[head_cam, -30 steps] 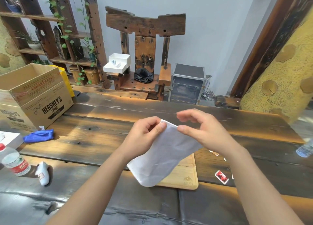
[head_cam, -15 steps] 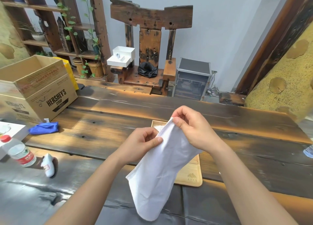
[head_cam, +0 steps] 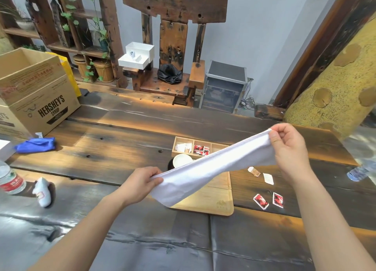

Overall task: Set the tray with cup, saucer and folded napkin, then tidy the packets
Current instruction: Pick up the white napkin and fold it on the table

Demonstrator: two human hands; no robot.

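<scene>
Head cam: left hand [head_cam: 140, 184] and right hand [head_cam: 285, 146] each pinch one end of 1 white napkin [head_cam: 211, 166], stretched taut above wooden tray [head_cam: 215, 201]. Napkin half-hides cup [head_cam: 181, 160] and 3-slot organizer [head_cam: 184, 146]. 4 loose packets [head_cam: 266, 189] right of tray, table beyond bare.

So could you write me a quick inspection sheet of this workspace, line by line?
Surface: dark wooden table, worn planks.
Job's things: white napkin stretched in the air above the wooden tray; white cup partly hidden behind it; divided box holding packets; loose packets on the table right of the tray.
Clutter: cardboard box, blue cloth, two bottles.
Grippers: left hand and right hand each pinch one end of the napkin.
Cables: tangle on the floor beside the metal case.
Surroundings: wooden chair, plant shelf.
</scene>
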